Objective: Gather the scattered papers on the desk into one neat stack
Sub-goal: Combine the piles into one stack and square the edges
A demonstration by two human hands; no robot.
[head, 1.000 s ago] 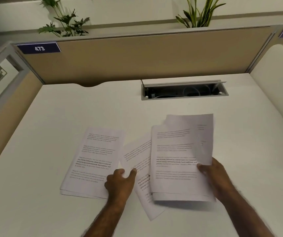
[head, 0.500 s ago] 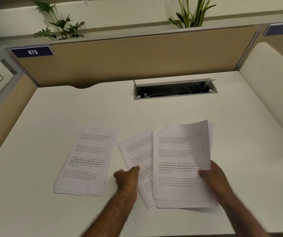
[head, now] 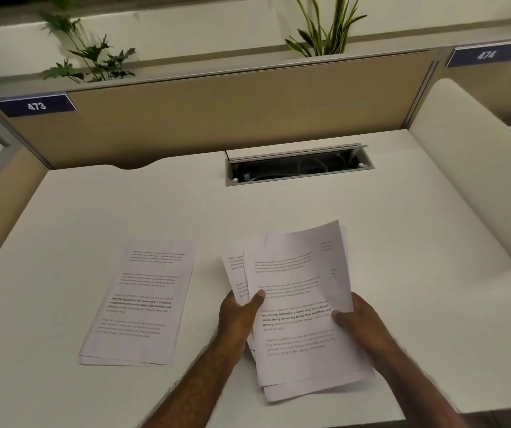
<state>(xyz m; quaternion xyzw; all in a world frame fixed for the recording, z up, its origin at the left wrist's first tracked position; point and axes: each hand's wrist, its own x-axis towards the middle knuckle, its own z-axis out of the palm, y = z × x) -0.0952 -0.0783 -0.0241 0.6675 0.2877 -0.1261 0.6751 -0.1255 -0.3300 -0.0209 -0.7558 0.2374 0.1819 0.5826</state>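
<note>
Papers lay in two piles — one flat pile (head: 138, 301) left of the sheaf (head: 297, 304) both hands gripped — left hand (head: 238, 316), right hand (head: 361, 322).

Blue tag (head: 35, 105) on tan partition, left: "473". Blue tag (head: 486, 54) on next partition, right: "474". Printed sheets: body txt mostly too small/blurred; bold line on held sheet (head: 297, 316) reads approx "way of living. Defined by a slower pace...", same para on left stack (head: 140, 304).
</note>
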